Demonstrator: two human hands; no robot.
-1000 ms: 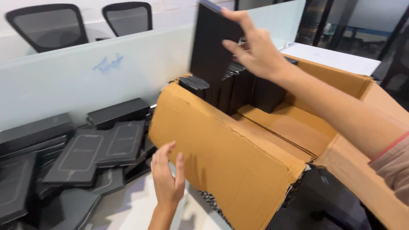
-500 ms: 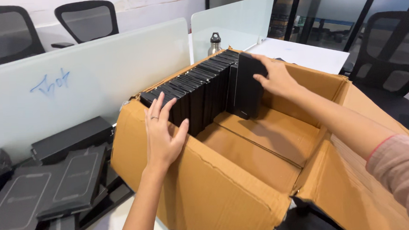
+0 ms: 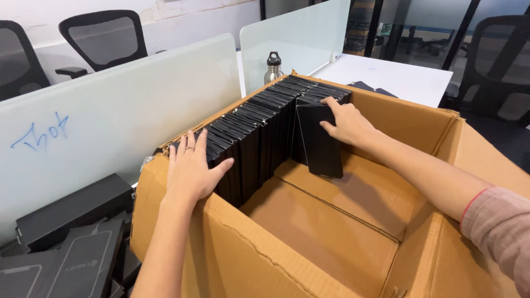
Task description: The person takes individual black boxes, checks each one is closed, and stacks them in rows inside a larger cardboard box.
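Observation:
A large open cardboard box fills the middle of the view. Along its far left wall stands a row of several flat black boxes, packed upright side by side. My right hand grips one more flat black box, which stands upright on the carton's floor against the far end of the row. My left hand lies flat with fingers spread on the near end of the row, at the carton's left rim.
More flat black boxes lie piled on the desk to the left. A frosted glass divider runs behind the carton, with a steel bottle past it. Office chairs stand at the back and right.
The black box in my right hand has come down from above the carton and now stands on its floor beside the row. My left hand rose from the desk onto the row.

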